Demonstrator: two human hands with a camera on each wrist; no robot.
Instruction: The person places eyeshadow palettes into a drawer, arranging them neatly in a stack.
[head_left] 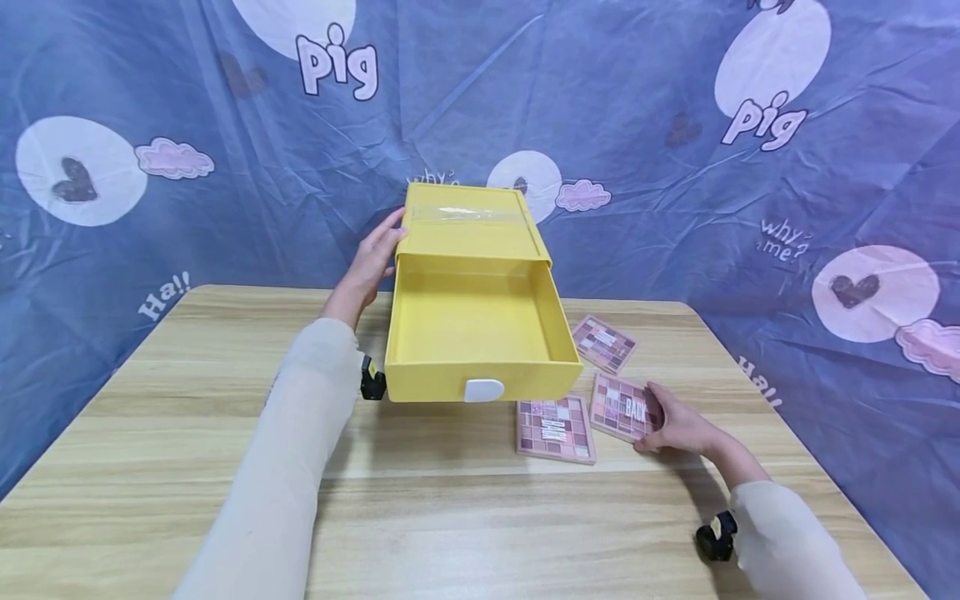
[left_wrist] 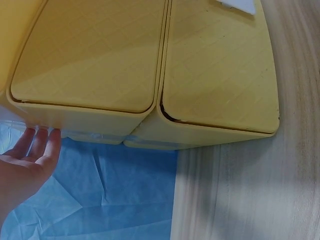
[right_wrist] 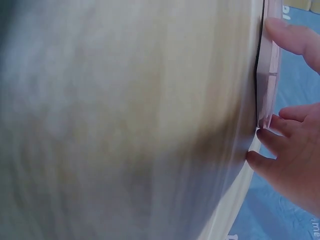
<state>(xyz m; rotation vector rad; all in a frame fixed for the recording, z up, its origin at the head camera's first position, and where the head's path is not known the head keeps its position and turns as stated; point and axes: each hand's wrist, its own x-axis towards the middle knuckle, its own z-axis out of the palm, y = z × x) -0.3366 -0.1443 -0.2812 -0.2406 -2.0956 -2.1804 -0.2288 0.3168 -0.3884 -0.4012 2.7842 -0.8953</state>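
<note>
Presently, left hand [head_left: 373, 257] spread against the left side of a yellow box [head_left: 472, 221], its drawer [head_left: 468, 321] pulled open. Right hand [head_left: 682, 423] pinches a palette [head_left: 617, 406] right of the drawer, near two other palettes [head_left: 555, 429] on the tabletop [head_left: 450, 542].

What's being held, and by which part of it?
The right hand holds a pink palette by its right end; the left hand touches the left side of the yellow drawer unit.

Arms [head_left: 272, 467] outstretched, left fingers [left_wrist: 52, 146] extended, right fingers [right_wrist: 273, 142] curved
</note>
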